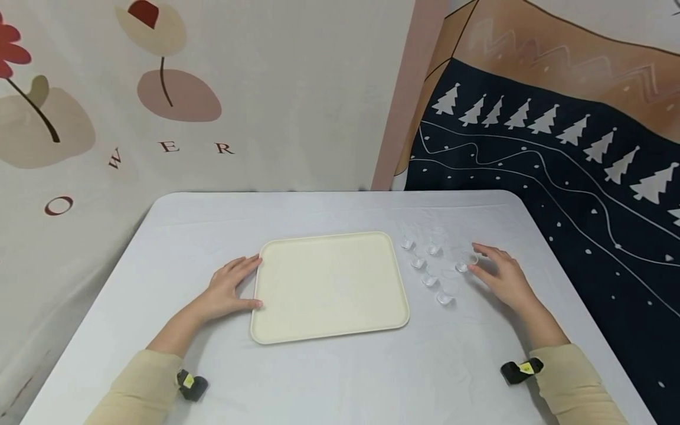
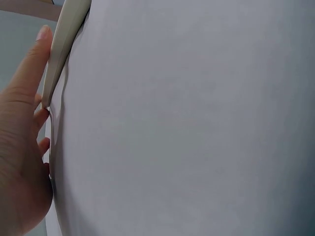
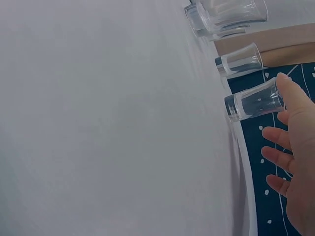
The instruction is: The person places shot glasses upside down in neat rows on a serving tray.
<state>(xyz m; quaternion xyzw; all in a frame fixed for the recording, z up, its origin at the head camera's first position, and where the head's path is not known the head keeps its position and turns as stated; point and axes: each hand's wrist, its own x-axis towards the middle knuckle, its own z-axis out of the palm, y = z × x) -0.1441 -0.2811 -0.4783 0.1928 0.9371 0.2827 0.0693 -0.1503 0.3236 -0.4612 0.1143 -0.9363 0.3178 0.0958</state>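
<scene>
A cream rectangular tray lies flat on the white-covered table. At its left edge rests my left hand, thumb and fingers spread apart and touching the rim; the left wrist view shows the thumb along the tray's side. To the right of the tray stand several small clear glasses. My right hand is at the rightmost glass, with thumb and fingers apart around its upper part. In the right wrist view the thumb tip is by the rim of this upright glass; firm contact cannot be made out.
The white tablecloth covers the table. Behind it hangs a pale curtain with flower prints; a dark blue cloth with white trees is at the right. Other glasses stand close together beyond the right hand.
</scene>
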